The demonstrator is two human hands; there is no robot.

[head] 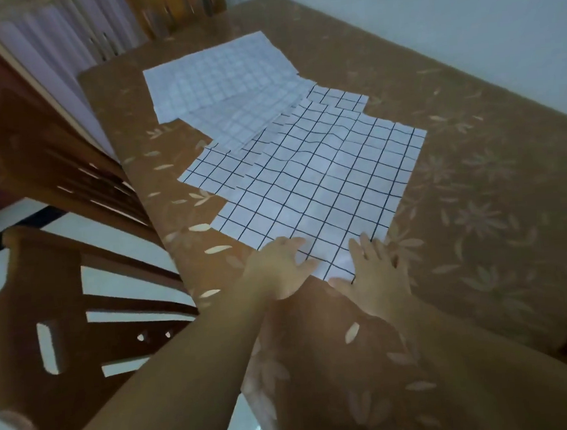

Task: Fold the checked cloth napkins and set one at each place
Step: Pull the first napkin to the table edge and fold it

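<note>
hands | left hand (275, 265) grip spread flat on checked napkin (310, 186) near edge | right hand (378, 268) grip spread likewise

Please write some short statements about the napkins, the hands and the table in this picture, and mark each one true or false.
1. The left hand and the right hand both rest flat on the near corner of the nearest napkin. True.
2. The napkins are already folded into small squares. False: they lie spread out and overlap one another.
3. A wooden chair stands at the left side of the table. True.
4. The table has a plain white cover. False: its cover is brown, with leaves and flowers on it.
</note>
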